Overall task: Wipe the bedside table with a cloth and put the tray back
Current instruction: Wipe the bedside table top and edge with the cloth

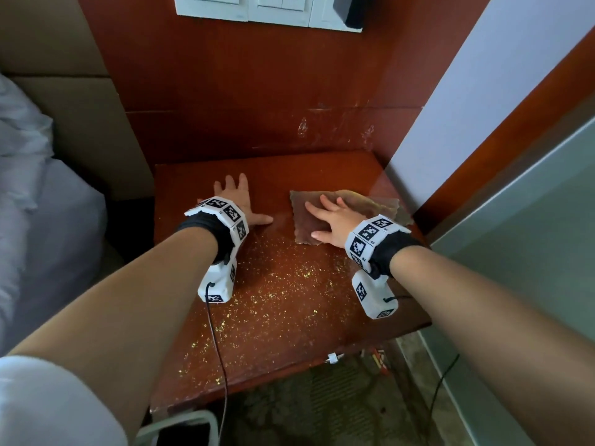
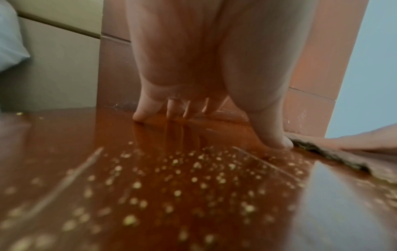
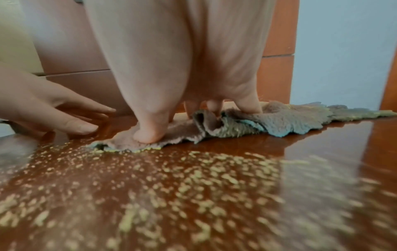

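Observation:
The red-brown bedside table (image 1: 322, 175) is strewn with yellow crumbs (image 1: 283, 284) across its front half. A brown cloth (image 1: 373, 204) lies spread at the back right of the top. My right hand (image 1: 333, 220) lies flat on the cloth with straight fingers, and its thumb presses the cloth's near edge (image 3: 128, 144); the cloth (image 3: 279, 122) is bunched in a fold under the fingers. My left hand (image 1: 240, 201) rests flat on the bare wood to the left of the cloth, fingers spread, thumb (image 2: 272, 132) close to the cloth's edge (image 2: 335, 156). It holds nothing.
A wooden wall panel with white switches (image 1: 267, 8) rises behind the table. The bed with white bedding (image 1: 32, 188) is to the left, a glass panel (image 1: 531, 236) to the right. A pale rimmed thing (image 1: 180, 423) shows below the table's front left corner.

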Motion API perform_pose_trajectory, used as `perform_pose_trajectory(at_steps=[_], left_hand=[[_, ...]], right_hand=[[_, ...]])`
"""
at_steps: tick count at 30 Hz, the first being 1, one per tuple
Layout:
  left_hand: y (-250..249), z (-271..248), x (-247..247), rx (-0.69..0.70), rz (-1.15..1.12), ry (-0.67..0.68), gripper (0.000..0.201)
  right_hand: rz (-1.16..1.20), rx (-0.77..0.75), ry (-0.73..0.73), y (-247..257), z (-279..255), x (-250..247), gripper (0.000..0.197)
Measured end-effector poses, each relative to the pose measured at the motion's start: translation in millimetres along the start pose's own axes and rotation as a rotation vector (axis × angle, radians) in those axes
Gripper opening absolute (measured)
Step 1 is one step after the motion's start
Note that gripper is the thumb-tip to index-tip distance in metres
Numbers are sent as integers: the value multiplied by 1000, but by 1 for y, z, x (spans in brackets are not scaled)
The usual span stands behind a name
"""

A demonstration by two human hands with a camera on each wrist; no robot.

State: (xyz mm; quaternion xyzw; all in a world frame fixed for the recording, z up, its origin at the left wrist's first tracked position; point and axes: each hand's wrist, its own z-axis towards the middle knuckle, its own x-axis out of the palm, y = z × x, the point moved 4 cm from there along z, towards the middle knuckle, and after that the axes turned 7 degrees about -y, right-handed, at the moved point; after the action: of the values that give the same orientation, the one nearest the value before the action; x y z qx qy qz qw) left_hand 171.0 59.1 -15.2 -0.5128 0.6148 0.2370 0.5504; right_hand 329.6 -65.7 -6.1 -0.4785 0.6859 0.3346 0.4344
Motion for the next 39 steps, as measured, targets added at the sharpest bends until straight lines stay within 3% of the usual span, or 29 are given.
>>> perform_pose_trajectory(at_steps=[18, 39], left_hand=[[-132, -19, 41, 339, 141, 132, 100], [-155, -18, 65, 307, 216, 90, 106]], right_hand=[[150, 226, 2, -102, -66, 25, 69], [225, 267, -41, -142, -131, 53, 68]])
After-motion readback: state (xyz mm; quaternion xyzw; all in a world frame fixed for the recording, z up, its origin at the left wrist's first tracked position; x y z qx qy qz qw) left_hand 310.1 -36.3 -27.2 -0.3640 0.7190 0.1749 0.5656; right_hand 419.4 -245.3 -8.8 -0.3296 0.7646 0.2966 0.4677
